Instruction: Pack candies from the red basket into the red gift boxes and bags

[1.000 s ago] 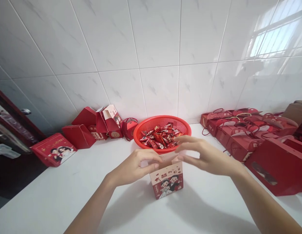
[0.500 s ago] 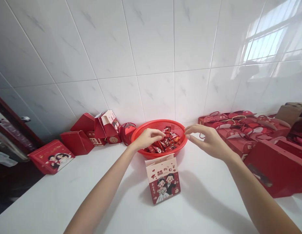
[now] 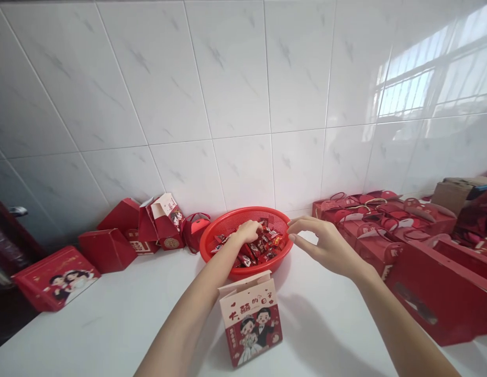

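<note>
My left hand [image 3: 249, 231] is down inside a red plastic basket [image 3: 207, 250], among small wrapped candies [image 3: 269, 243]. Its fingers are curled and partly hidden; what lies between them cannot be made out. Beside the basket's right rim hovers my right hand [image 3: 316, 241], thumb and bent fingers apart with nothing between them. In front of the basket a cream-and-red paper gift box [image 3: 252, 324] stands upright, printed with a cartoon bridal couple. Its top flaps stick up, and neither hand touches it.
Red gift boxes [image 3: 106, 251] in several shapes stand at the left, beside a small red pouch [image 3: 196, 230]. Many red handled boxes [image 3: 379, 222] crowd the right, with a large red box [image 3: 428, 288] nearest. A tiled wall [image 3: 243, 104] rises behind the white table [image 3: 121, 335].
My left hand has reached farther into the basket, down among the candies. My right hand stays by the right rim. The whole view has shifted a little, so things sit lower and farther left.
</note>
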### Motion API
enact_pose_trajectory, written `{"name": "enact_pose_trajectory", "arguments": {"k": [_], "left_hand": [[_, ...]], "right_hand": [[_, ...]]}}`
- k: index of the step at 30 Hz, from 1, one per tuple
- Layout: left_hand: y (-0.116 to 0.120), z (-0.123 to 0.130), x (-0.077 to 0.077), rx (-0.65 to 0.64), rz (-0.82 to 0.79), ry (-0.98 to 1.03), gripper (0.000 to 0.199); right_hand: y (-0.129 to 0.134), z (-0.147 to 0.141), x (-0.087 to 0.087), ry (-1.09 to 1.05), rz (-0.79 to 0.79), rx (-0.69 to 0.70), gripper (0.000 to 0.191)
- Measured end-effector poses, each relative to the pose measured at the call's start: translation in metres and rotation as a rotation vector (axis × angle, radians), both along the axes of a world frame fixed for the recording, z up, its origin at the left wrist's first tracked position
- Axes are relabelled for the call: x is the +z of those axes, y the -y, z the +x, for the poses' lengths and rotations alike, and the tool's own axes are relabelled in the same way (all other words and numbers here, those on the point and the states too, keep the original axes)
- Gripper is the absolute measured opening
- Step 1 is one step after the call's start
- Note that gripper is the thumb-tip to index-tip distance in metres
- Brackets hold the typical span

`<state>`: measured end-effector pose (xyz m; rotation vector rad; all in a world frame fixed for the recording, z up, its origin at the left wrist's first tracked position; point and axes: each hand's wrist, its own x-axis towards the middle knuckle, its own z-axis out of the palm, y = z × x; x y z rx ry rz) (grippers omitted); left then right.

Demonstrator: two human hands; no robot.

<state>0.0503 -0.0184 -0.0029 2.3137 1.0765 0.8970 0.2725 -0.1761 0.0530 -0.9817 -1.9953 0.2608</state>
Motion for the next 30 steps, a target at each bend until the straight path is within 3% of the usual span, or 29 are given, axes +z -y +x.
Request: {"name": "enact_pose_trajectory", "arguments": {"k": [4,9,13,18,21,25,30], "left_hand": [[-0.009,-0.006,0.005,0.013,-0.180,0.003,0.014],[-0.003,-0.006,0.017,-0.095,-0.514,0.367,0.042],[0.013,0.004,0.023,-0.197,-0.553,0.478,0.050],[0.021,0.016,0.020,-0.254,-0.495,0.440,0.045],[0.013,0.016,0.010,-0.158,-0.422,0.391,0.036],[0.003,0.014,-0.003,0.013,-0.151,0.028,0.029],[0.005,0.021,-0.011,-0.122,0.066,-0.375,0.044]], "right_hand": [[-0.013,0.000,-0.006,-0.073,-0.051,-0.011,0.018],[-0.040,-0.008,-0.029,-0.249,-0.198,-0.050,0.015],[-0.058,-0.024,-0.055,-0.497,-0.365,-0.054,0.035],[-0.064,-0.041,-0.070,-0.742,-0.478,0.089,0.045],[-0.062,-0.040,-0.066,-0.851,-0.522,0.060,0.045],[-0.059,-0.033,-0.058,-0.994,-0.551,0.000,0.042],[-0.058,-0.031,-0.054,-1.061,-0.571,-0.005,0.041]]}}
